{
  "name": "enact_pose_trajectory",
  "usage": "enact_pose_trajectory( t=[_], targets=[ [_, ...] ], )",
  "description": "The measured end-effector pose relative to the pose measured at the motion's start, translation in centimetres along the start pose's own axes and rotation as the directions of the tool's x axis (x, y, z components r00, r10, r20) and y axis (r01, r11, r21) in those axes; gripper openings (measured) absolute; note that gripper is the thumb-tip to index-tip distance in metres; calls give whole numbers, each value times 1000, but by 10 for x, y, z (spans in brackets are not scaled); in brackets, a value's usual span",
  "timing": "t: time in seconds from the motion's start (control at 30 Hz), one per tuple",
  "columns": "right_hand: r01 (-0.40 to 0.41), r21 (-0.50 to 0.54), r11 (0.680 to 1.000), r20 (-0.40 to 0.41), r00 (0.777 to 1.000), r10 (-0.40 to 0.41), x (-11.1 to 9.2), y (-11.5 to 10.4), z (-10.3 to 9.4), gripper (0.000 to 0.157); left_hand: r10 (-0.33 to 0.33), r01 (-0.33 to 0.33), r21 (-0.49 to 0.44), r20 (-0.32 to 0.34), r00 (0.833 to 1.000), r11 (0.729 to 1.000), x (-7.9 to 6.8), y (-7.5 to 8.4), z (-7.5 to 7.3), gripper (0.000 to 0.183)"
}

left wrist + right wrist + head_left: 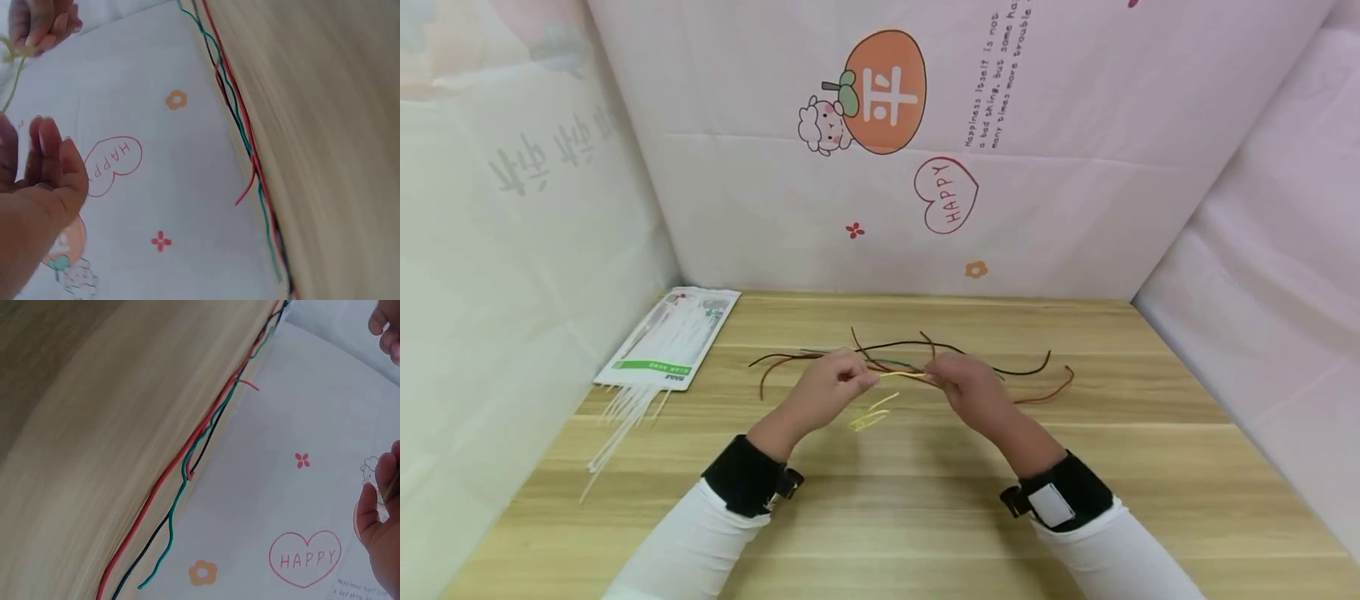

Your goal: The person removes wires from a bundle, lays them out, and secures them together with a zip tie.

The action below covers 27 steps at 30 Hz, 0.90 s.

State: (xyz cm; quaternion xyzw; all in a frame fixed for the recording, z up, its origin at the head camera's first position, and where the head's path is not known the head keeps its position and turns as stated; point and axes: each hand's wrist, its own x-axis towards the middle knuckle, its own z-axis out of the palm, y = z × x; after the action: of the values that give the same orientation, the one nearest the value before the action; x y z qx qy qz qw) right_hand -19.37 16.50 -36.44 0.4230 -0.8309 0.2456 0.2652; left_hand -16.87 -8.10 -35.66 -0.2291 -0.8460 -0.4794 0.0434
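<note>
- The yellow strand point(901, 374) is stretched between the left hand point(829, 387) and the right hand point(977, 392), lifted above the bench point(895, 533), as the wrist views show.
- The fingers of both hands are narrow: the left ones pinch the strand near one end, the right ones pinch it further along. How firmly they press, I cannot tell.
- I judge this strand to be very light and thin. It should bend easily and may hold a bend, since the loose yellow pieces point(868, 419) on the bench lie in crooked shapes.
- Being so thin, it may slide or turn between the fingers; a hold with the fingertips, close to each end, seems the best.
- A hard pull or a repeated sharp bend could perhaps break it.
- Behind it, the red wire point(164, 477), green wire point(176, 501) and black wire point(142, 550) lie together on the bench. They look flexible but springy; I would take them at the middle, where they run close, because their ends spread apart.
</note>
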Motion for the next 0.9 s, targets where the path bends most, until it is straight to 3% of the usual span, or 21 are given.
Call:
enact_pose_trajectory(
  t=[0.03, 0.07, 0.1, 0.2, 0.27, 0.3, 0.33, 0.4, 0.47, 0.53, 0.63, 0.7, 0.77, 0.83, 0.9],
  targets=[
    [-26, 18, 1000, -20, 999, 26, -1, -1, -2, 10, -4, 2, -119, -21, 1000, 993, -1, 0, -1, 27],
    [-51, 28, 998, -40, 998, 52, -2, -3, -4, 12, -8, 0, -250, -31, 999, 968, -1, 1, -2, 23],
    [-73, 42, 996, -61, 995, 75, -3, -4, -5, 13, -9, -4, -382, -32, 999, 924, -2, 2, -2, 22],
    [-136, 109, 985, -108, 983, 148, -5, -6, -6, 15, 63, -55, -665, -12, 998, 745, -1, 4, 1, 26],
    [-173, 157, 972, -129, 973, 193, -6, -5, -4, 12, 119, -69, -768, 9, 993, 637, 0, 7, 4, 32],
    [-184, 177, 967, -138, 968, 210, -6, -5, -4, 10, 142, -73, -796, 16, 990, 601, 0, 7, 5, 36],
    [-193, 185, 964, -147, 964, 221, -6, -4, -4, 8, 156, -73, -813, 21, 988, 577, 0, 7, 6, 39],
    [-198, 182, 963, -164, 960, 228, -6, -3, -4, 5, 154, -64, -826, 29, 988, 560, 0, 8, 7, 40],
    [-178, 149, 973, -165, 965, 202, -6, -1, -5, 6, 133, -52, -819, 30, 991, 571, 0, 5, 7, 37],
    [-142, 94, 985, -153, 976, 155, -6, 1, -8, 10, 102, -39, -792, 30, 994, 609, 0, 1, 5, 34],
    [-63, 14, 998, -127, 990, 64, -7, 6, -12, 13, 63, -18, -719, 35, 997, 695, 0, -6, 2, 34],
    [-13, -33, 999, -114, 993, 9, -7, 10, -14, 10, 33, 4, -631, 47, 998, 776, 1, -11, 0, 35],
    [34, -72, 997, -102, 994, -41, -8, 13, -16, 7, 8, 22, -486, 60, 998, 874, 1, -16, -3, 35],
    [83, -116, 990, -84, 992, -93, -8, 16, -18, 8, -5, 28, -277, 86, 996, 960, 1, -19, -5, 34],
    [124, -160, 979, -62, 989, -135, -8, 19, -19, 14, -7, 14, -56, 131, 991, 998, 2, -20, -6, 34]
  ],
)
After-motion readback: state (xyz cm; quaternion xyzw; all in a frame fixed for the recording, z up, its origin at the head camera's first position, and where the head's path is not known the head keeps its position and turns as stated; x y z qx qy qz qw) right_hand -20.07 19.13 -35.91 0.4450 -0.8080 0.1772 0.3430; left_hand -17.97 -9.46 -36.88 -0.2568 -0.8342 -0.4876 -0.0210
